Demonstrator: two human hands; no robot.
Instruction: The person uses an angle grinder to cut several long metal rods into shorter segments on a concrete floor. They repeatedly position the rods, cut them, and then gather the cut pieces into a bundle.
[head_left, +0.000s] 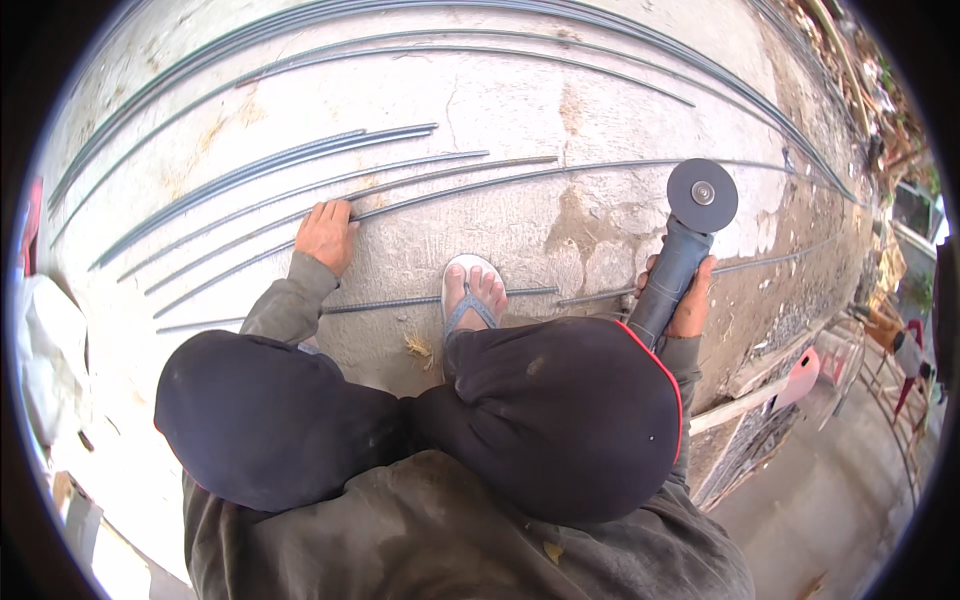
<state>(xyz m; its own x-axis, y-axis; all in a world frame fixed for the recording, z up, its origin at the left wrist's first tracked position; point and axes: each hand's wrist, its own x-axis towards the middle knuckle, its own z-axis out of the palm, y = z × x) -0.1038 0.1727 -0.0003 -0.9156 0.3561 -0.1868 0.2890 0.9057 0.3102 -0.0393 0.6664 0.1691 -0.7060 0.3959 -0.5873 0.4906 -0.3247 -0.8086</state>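
My right hand (690,300) is wrapped round the body of a blue-grey angle grinder (672,275), held up in front of my right knee. A dark round cutting disc (690,205) faces upward at the grinder's far end; whether it spins cannot be told. My left hand (327,238) reaches down to the ground, fingers curled over a long steel rebar (450,191). Close by its fingertips runs a shorter rebar (460,175). The disc is apart from the rods, a little right of the held rebar's middle stretch.
Several more rebars (270,178) lie left and ahead on pale concrete (500,110), with a long bundle (400,12) beyond. Another rod (400,302) passes by my sandalled foot (475,295). At right lie a handsaw (798,375) and a concrete edge. A white sack (55,340) stands left.
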